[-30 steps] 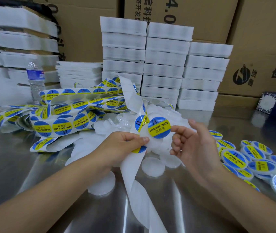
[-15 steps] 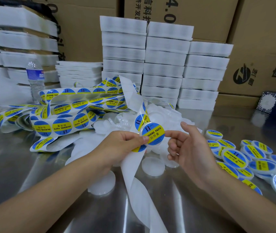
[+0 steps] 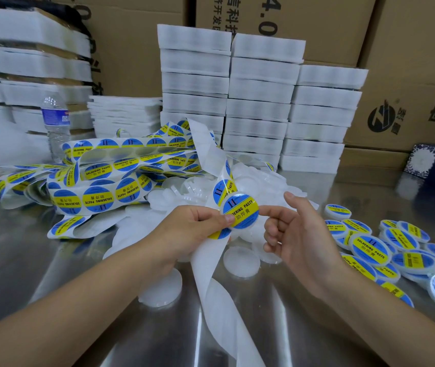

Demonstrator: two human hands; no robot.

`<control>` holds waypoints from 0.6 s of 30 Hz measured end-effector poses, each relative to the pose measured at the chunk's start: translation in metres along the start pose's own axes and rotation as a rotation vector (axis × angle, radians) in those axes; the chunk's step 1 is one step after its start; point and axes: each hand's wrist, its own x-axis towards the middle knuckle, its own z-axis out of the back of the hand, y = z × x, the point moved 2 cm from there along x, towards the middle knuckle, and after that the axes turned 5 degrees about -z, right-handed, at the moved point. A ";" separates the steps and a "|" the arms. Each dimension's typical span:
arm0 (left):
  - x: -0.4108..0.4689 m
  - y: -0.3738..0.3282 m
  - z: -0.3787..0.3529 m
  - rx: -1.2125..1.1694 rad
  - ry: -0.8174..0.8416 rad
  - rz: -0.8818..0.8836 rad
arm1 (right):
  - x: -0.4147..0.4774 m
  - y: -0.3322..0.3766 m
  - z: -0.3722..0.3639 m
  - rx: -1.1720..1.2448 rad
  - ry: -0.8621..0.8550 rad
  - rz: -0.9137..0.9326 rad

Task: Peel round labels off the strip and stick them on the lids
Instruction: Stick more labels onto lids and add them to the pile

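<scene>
L hand (image 3: 192, 229) grips strip (image 3: 205, 263) and pins a lid (image 3: 223, 206) under thumb, so the label (image 3: 240, 210) faces up. R hand (image 3: 298, 234), close beside, touches the label edge w/ straight index, prob. to smooth it down. Just below the hands lie bare lids (image 3: 241, 262); right of R hand, done lids (image 3: 370, 247).

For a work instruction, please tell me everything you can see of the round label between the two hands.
The round label is blue with a yellow band across it, printed SOLDERING PASTE, Chinese characters and a II mark. It looks glossy. It faces the camera, tilted, above the metal table. A white rim around it suggests it lies on a lid. The left hand presses its lower left edge with the thumb; the right hand touches its right edge with the index fingertip.
</scene>
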 end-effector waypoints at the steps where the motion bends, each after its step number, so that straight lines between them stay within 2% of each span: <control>1: 0.000 0.000 0.000 0.004 0.000 -0.002 | 0.000 0.000 0.000 -0.002 0.001 0.000; 12: 0.002 0.001 0.002 0.031 -0.017 -0.003 | -0.001 0.001 0.000 -0.034 -0.005 0.043; 18: 0.001 0.000 0.002 0.023 -0.011 0.001 | 0.000 0.002 0.004 -0.032 -0.070 0.110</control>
